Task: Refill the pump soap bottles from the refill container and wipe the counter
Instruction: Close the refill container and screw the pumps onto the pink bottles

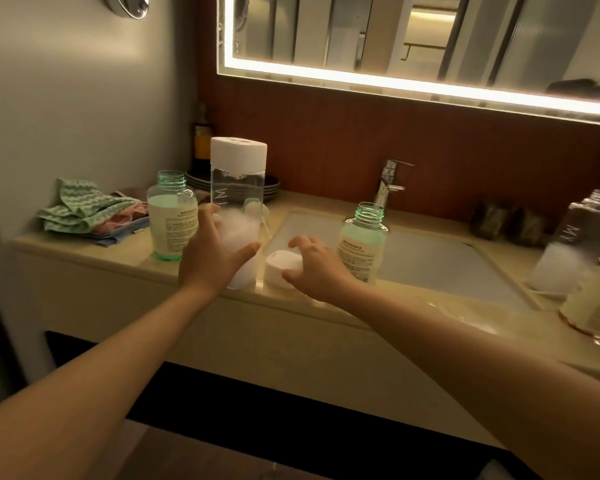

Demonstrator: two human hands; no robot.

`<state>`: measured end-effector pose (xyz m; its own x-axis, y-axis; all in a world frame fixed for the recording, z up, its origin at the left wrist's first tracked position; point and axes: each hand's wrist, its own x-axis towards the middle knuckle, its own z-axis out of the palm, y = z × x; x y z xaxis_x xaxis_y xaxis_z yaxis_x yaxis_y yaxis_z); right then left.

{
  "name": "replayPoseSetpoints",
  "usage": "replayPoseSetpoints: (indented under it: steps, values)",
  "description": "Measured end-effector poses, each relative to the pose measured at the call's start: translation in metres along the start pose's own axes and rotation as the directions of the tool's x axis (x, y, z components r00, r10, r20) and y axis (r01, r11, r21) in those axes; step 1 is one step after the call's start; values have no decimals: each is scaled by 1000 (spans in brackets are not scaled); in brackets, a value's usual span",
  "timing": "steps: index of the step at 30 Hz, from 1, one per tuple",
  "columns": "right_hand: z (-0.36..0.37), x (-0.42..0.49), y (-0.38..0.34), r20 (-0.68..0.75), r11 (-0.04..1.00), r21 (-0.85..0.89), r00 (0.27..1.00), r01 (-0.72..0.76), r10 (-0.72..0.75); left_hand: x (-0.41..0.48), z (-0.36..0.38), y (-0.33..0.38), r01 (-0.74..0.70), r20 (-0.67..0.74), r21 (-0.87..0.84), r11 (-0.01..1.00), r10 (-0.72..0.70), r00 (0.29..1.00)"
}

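Step in hand, as I read it: mid-refill, dealing w/ the refill container (238, 188) & a loose white cap (280, 266). L hand (215, 261): fingers wrapped round the container's lower body, gripping it upright on the surface (118, 258). R hand (312, 268): fingers spread, loosely curved over the cap, thumb at its near edge, no firm pinch visible.

Container is clear w/ a white top; white liquid only low down, behind the L fingers. Two soap btls, pumps off, necks open: one (172, 220) just left of the L fingers, the other (362, 240) just right of the R fingers. Both hold pale liquid to near the shoulder.

Next, prob: sort the cap, then pour or close up. Pouring needs a steady tilt over a narrow neck. Cloths (90, 213) lie further left; wipe not yet done.
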<state>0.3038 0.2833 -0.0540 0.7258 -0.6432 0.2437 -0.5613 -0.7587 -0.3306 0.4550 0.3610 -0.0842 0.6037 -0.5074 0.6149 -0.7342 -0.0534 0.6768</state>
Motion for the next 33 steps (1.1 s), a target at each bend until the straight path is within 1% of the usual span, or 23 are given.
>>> replayPoseSetpoints:
  steps: [4, 6, 10, 14, 18, 21, 23, 25, 29, 31, 33]
  values:
    - [7, 13, 3, 107, 996, 48, 992, -69, 63, 11, 9, -4, 31, 19, -8, 999, -31, 999]
    - [10, 17, 3, 136, 995, 51, 988, -83, 76, 16, 12, -4, 45, 27, 2, 999, -46, 999]
    - [15, 19, 1, 97, 996, 71, 994, -60, 53, 23, 17, -5, 77, 70, -2, 997, -76, 995]
    - [7, 16, -5, 48, 995, 95, 999, -21, 17, 24, 13, -6, 77, 131, -18, 997, -74, 989]
    - [-7, 10, -11, 31, 996, 82, 999, 29, -32, 15, 5, 1, 69, 65, -65, 995, -65, 996]
    - [-19, 1, -15, 4, 995, 84, 998, 54, -55, 9, -1, 10, 39, 47, -103, 994, -34, 998]
    - [-26, -8, -15, -24, 995, 62, 997, 74, -72, 3, -6, 16, 34, 29, -103, 994, -31, 999]
    - [-33, -19, -14, -66, 995, 39, 994, 88, -85, -5, -12, 23, 37, -22, -78, 996, -39, 999]
    - [-50, -40, -6, -113, 992, 59, 988, 114, -107, -22, -22, 43, -19, -144, -49, 999, 11, 989]
    - [-62, -51, 1, -143, 989, 53, 981, 138, -129, -31, -22, 59, -108, -181, -61, 992, 95, 979]
    - [-78, -64, 13, -186, 989, 39, 973, 144, -134, -39, -15, 79, -228, -169, -58, 972, 216, 962]
